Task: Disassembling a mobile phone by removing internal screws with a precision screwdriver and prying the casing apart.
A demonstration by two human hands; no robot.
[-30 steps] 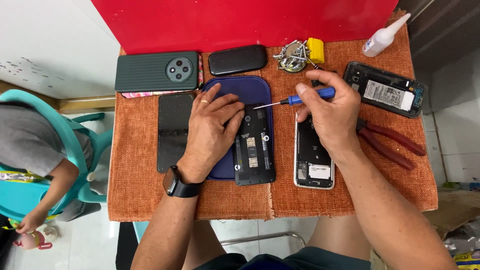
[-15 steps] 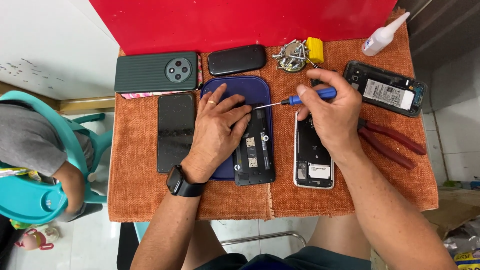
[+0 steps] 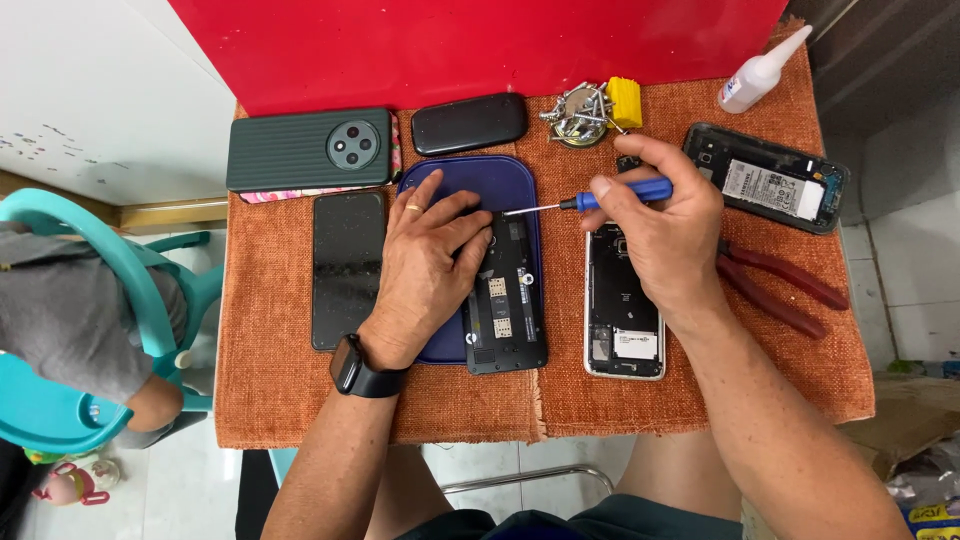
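Rough, coarse-woven orange cloth (image 3: 270,400) covers the tabletop. In the middle of it lies a smooth, matt blue plastic tray (image 3: 500,180), carrying an opened phone (image 3: 507,300) of dull black plastic with small metal contacts. Right of the tray, a screwdriver (image 3: 600,198) shows a glossy blue plastic handle and a thin bright metal shaft. Left of the tray, a black phone screen (image 3: 347,265) looks glassy and smooth; above that sits a ribbed, matt dark-green case (image 3: 290,150). Above the tray's right corner, shiny metal screws (image 3: 578,115) are heaped. Far right of the tray, pliers (image 3: 790,290) have dull red grips.
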